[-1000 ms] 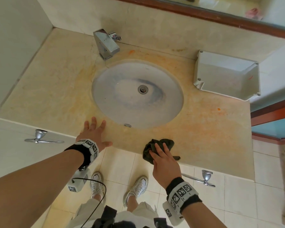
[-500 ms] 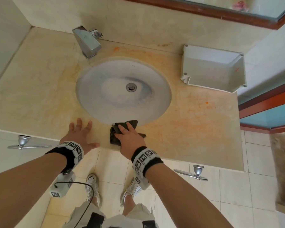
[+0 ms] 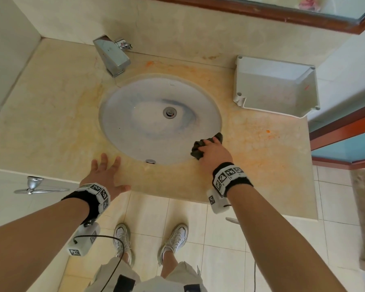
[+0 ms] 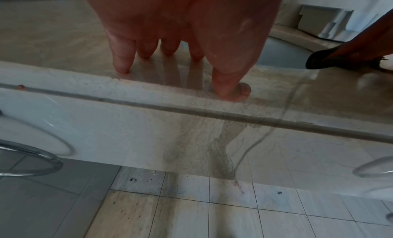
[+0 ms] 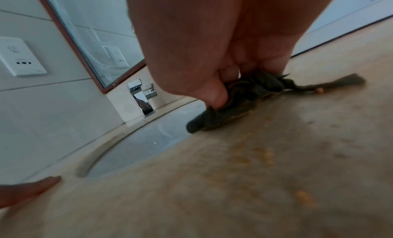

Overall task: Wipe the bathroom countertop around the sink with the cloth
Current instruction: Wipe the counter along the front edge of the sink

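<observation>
- Spanning the whole scene, the countertop carries orange staining thickest to the right of the sink, which likely explains why the wiping is happening there.
- Sitting at the back right corner, a white tray is well apart from the wiping, so it needs no shifting yet.
- Bracing seems the purpose of the left hand: its fingers lie straight and spread flat on the front edge, holding nothing.
- Pressing down, the right hand has thumb and fingers curled round the bunched cloth, keeping it wadded for firmer rubbing.
- That cloth sits on the counter right at the sink's right-front rim.
</observation>
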### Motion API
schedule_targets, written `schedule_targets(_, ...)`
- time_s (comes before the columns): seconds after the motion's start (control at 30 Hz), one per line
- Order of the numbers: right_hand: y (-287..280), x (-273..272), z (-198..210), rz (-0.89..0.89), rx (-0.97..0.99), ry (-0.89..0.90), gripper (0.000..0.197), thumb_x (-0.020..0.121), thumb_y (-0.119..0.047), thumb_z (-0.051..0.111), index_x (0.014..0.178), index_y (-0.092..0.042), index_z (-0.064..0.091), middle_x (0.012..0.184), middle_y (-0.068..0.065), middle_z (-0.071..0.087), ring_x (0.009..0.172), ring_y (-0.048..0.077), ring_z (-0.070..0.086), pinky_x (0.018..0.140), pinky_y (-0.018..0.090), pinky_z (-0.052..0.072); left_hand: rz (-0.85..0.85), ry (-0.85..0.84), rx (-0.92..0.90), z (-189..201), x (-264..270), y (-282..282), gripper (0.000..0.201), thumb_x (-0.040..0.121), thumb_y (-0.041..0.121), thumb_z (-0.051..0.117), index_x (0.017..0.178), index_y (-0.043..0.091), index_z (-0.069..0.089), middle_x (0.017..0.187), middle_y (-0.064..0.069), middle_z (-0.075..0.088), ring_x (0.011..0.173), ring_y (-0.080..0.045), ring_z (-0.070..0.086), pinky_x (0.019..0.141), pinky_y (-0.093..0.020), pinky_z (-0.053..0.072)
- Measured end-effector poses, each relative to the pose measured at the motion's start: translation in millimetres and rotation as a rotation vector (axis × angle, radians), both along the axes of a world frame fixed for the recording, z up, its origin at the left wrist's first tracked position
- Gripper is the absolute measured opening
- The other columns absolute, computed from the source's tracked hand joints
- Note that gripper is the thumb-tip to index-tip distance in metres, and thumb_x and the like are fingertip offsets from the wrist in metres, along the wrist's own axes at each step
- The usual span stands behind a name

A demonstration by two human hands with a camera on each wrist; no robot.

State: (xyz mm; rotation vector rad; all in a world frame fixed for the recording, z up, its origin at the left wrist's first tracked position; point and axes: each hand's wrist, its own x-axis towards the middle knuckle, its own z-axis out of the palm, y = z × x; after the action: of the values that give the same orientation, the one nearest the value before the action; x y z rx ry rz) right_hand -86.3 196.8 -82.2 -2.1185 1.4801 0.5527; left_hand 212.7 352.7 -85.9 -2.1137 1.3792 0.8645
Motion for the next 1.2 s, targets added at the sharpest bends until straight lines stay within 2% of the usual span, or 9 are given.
schedule_targets(0.07,6,13,4,0.015,0.02,0.039,0.047,0.094,-0.027,0.044,0.141,-0.023,0.05,0.155,-0.001,0.031,0.147,0.028,0.014,0.118,0.044,0.021,-0.004,0.003,0.0,0,0,0,0.107,0.083,0.07,0.053,0.153,0.032,-0.018,0.16,-0.009,-0.025,0.148,-0.039,-0.011,0.121,-0.049,0.013)
schedule_targets(0.2,47,54,11,0.078,0.013,-0.019,0.041,0.092,-0.025,0.047,0.131,-0.018,0.056,0.138,0.005,0.048,0.133,0.031,0.034,0.105,0.044,0.038,0.005,0.014,-0.004,0,1,-1,0.108,0.083,0.07,0.055,0.153,0.032,-0.019,0.159,-0.008,-0.026,0.148,-0.039,-0.012,0.121,-0.049,0.013)
schedule_targets(0.33,82,103,11,0.1,0.012,-0.014,0.049,0.089,-0.022,0.053,0.136,-0.013,0.046,0.14,0.013,0.042,0.131,0.039,0.033,0.101,0.049,0.044,0.022,0.024,-0.014,-1,2,0,0.108,0.082,0.069,0.056,0.152,0.034,-0.019,0.159,-0.006,-0.028,0.148,-0.037,-0.013,0.121,-0.048,0.014)
schedule_targets(0.47,81,106,8,0.107,0.024,-0.024,0.049,0.09,-0.022,0.051,0.138,-0.015,0.044,0.144,0.013,0.039,0.133,0.039,0.031,0.097,0.049,0.045,0.022,0.015,-0.013,-3,3,0,0.109,0.081,0.071,0.056,0.152,0.036,-0.019,0.159,-0.004,-0.029,0.148,-0.035,-0.014,0.121,-0.048,0.017)
schedule_targets(0.6,59,65,6,0.124,0.024,-0.048,0.053,0.09,-0.021,0.048,0.142,-0.024,0.043,0.15,0.003,0.035,0.139,0.03,0.027,0.099,0.048,0.043,0.011,0.008,-0.024,-6,4,0,0.11,0.08,0.072,0.056,0.152,0.036,-0.019,0.159,-0.004,-0.029,0.149,-0.036,-0.013,0.121,-0.048,0.018)
schedule_targets(0.7,25,24,2,0.104,0.014,-0.01,0.05,0.092,-0.026,0.046,0.141,-0.029,0.046,0.153,-0.002,0.032,0.144,0.027,0.021,0.107,0.048,0.039,0.011,0.006,-0.022,-6,5,1,0.11,0.08,0.072,0.056,0.151,0.036,-0.02,0.159,-0.004,-0.029,0.149,-0.036,-0.013,0.121,-0.048,0.018)
schedule_targets(0.9,-28,-14,-8,0.087,-0.029,0.062,0.046,0.096,-0.03,0.044,0.142,-0.027,0.047,0.159,-0.003,0.022,0.148,0.028,0.008,0.117,0.048,0.026,0.009,0.005,-0.012,-6,4,0,0.111,0.08,0.073,0.055,0.151,0.036,-0.021,0.158,-0.004,-0.03,0.148,-0.035,-0.014,0.121,-0.048,0.017)
schedule_targets(1.03,-1,-3,-4,-0.056,-0.058,-0.011,0.055,0.093,-0.018,0.045,0.148,-0.023,0.038,0.162,-0.002,0.011,0.149,0.028,0.0,0.118,0.044,0.023,0.008,0.011,-0.021,-6,5,0,0.111,0.079,0.073,0.056,0.151,0.036,-0.021,0.159,-0.004,-0.029,0.148,-0.036,-0.014,0.121,-0.049,0.017)
schedule_targets(1.2,76,16,0,-0.141,-0.034,-0.113,0.067,0.093,-0.008,0.039,0.155,-0.025,0.018,0.163,0.001,-0.005,0.149,0.032,-0.008,0.118,0.039,0.017,0.022,0.02,-0.043,-6,6,1,0.111,0.078,0.073,0.057,0.151,0.038,-0.019,0.159,-0.003,-0.029,0.149,-0.035,-0.014,0.12,-0.049,0.018)
